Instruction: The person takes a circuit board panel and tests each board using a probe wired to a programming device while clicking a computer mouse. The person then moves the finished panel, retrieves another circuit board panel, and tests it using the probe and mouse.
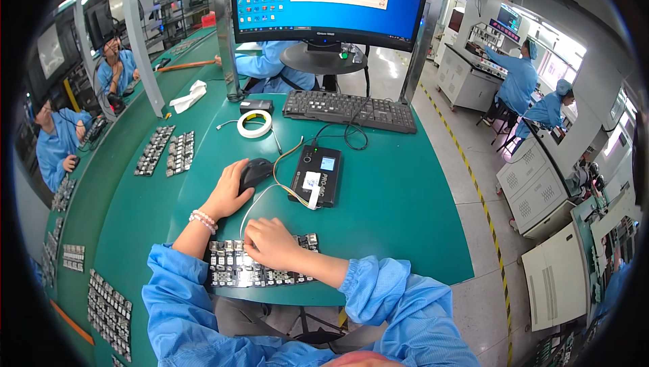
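Observation:
My left hand [228,194], with a beaded bracelet at its wrist, grips the black computer mouse [255,174] from its left side. Over the panel of small circuit boards [226,259] at the near table edge, my right hand [272,242] is closed with its fingers bent down. A thin pale cable [251,210] runs from the black programmer box [326,181] with a small lit screen to my right fingertips. The cable's end is hidden there. Part of the panel lies under my right hand and wrist.
Beyond the box are a black keyboard [351,110], a roll of white tape [255,124] and a monitor [328,2]. More board panels [109,313] lie to the left, beside a white cloth [188,97]. Co-workers in blue [512,75] sit around the room.

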Demonstrator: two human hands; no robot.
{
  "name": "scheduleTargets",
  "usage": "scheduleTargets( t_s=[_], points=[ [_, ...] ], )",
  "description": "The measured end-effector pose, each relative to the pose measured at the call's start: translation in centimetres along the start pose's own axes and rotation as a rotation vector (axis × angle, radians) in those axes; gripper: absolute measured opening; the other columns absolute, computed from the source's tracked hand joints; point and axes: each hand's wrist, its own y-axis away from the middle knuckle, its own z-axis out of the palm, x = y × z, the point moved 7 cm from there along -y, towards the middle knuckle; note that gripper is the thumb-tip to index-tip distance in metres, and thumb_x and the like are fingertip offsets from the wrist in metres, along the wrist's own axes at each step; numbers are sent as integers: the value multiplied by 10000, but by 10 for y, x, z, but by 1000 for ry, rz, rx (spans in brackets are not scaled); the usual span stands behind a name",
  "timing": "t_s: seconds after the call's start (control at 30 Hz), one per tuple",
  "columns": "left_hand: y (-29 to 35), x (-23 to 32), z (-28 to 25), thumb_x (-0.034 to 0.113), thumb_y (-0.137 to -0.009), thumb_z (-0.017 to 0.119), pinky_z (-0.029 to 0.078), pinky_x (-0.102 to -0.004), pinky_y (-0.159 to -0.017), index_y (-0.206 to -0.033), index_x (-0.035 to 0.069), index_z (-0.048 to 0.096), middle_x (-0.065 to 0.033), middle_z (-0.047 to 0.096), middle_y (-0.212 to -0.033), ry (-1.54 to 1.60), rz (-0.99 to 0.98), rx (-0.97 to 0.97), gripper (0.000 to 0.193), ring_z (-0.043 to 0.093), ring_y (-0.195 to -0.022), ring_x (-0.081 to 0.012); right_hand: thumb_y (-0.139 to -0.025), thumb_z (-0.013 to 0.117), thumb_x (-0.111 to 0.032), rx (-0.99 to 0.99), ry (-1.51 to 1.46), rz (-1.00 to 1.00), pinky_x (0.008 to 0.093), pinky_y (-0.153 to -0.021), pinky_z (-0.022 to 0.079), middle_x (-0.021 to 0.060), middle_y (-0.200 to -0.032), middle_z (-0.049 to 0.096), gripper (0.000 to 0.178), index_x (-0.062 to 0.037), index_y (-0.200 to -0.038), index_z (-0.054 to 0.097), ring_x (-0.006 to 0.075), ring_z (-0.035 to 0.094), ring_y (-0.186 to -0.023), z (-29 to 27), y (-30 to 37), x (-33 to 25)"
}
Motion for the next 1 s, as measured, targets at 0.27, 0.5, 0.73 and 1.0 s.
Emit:
scheduleTargets(
  t_s=[0.27,0.5,0.73,1.0],
  points=[
    [0,-1,0,154,-826,681,302,-444,-1139,-1452,-16,296,-261,383,-1425,-6,-14,5,754,364,-1343,-411,-812,614,-151,-14,26,5,418,-762,399,68,-854,563,100,-75,-789,552,269,569,-876,1,0,1],
    [-2,-2,0,156,-826,683,301,-444,-1139,-1455,-6,295,-261,375,-1428,8,-21,1,756,364,-1343,-414,-800,617,-151,2,23,13,415,-763,404,70,-862,573,97,-72,-785,562,268,570,-873,2,-1,2],
    [-1,-1,1,162,-826,683,299,-444,-1140,-1457,-3,291,-261,375,-1428,2,-41,-9,760,365,-1341,-415,-810,636,-173,-27,20,23,403,-757,387,47,-869,571,116,-90,-781,561,244,568,-879,2,0,5],
    [0,-3,1,170,-832,678,302,-445,-1137,-1453,-13,292,-260,393,-1419,12,-26,-10,754,370,-1340,-409,-808,632,-162,-21,-20,39,415,-777,386,69,-855,564,121,-70,-776,559,268,567,-880,1,0,4]
  ],
)
